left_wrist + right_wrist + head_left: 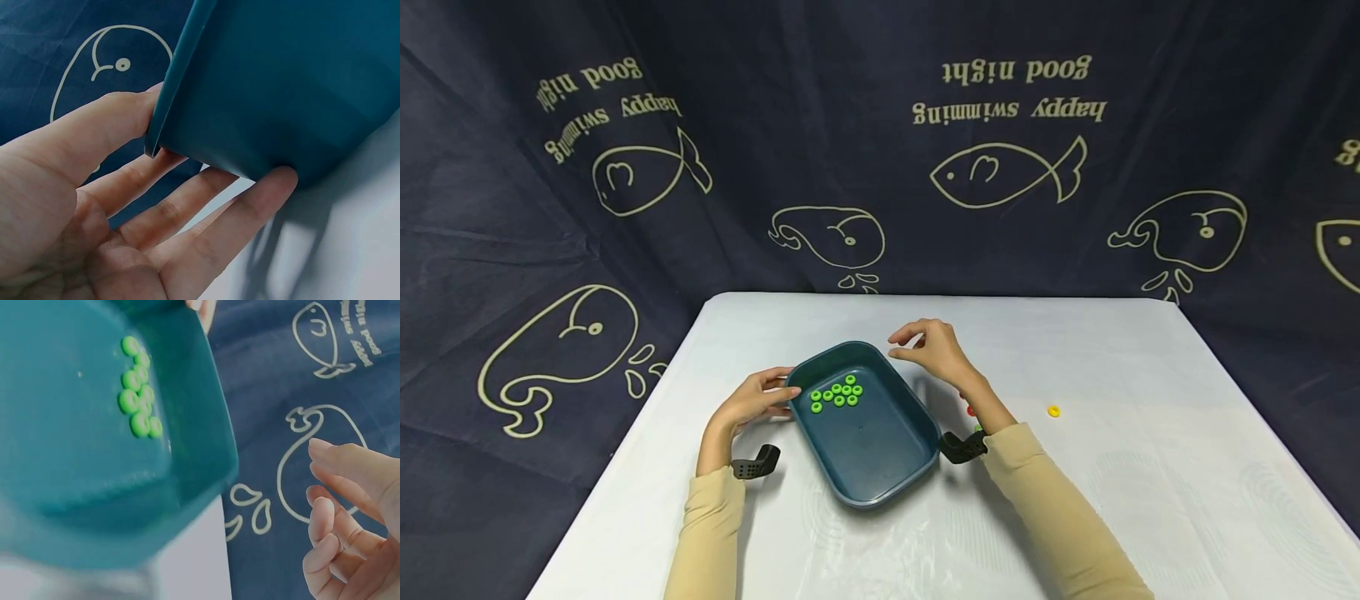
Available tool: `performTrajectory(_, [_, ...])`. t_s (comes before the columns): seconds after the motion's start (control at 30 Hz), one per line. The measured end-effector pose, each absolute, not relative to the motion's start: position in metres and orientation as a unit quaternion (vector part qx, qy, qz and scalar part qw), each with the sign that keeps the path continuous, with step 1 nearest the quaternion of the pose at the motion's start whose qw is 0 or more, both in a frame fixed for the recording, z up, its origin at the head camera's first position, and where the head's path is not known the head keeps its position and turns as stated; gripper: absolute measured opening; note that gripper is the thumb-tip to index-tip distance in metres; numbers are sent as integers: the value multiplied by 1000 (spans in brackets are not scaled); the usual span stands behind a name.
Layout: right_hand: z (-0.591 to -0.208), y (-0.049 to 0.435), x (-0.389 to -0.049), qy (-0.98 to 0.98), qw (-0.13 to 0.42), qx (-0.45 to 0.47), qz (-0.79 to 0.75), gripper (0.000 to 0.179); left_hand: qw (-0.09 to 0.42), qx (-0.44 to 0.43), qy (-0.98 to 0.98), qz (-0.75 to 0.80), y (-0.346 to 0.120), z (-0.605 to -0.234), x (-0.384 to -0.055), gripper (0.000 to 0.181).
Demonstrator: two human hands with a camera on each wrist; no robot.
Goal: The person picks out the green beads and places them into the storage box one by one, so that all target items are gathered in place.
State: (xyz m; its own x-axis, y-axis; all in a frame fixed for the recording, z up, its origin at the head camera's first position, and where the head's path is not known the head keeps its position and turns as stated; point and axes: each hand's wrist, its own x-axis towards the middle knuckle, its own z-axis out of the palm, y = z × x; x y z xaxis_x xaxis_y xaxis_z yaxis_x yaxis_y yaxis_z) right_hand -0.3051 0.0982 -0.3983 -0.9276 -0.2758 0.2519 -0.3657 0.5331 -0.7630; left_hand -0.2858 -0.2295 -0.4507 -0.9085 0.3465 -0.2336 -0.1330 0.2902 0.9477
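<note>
My left hand [751, 404] grips the left edge of a dark teal plastic basin [872, 450]. In the left wrist view the thumb lies over the basin's rim [178, 75], and the other fingers are beneath and against its outer side. Several small green rings [847, 390] lie together on the basin floor, at its far left end. Beyond the basin's right side, my right hand [936, 348] hangs in the air. Its fingers are loosely bent, thumb and forefinger apart, and the right wrist view shows nothing between them.
A yellow ring [1049, 411] lies on the white-covered table [1112, 492] to the right. Partly hidden by the right forearm are a red ring [972, 410] and a green piece [978, 428]. A dark blue curtain [880, 150] with fish drawings hangs behind the table.
</note>
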Motion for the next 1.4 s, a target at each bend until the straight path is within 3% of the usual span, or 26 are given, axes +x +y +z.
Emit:
performTrajectory(0.47, [-403,152,-293,-884,42,133,447,24,204,66,778,590,-229,-449,-289,61])
performTrajectory(1.4, [-446,206,-249,-898,32,117,423,22,212,70,774,592,-228,-448,-287,61])
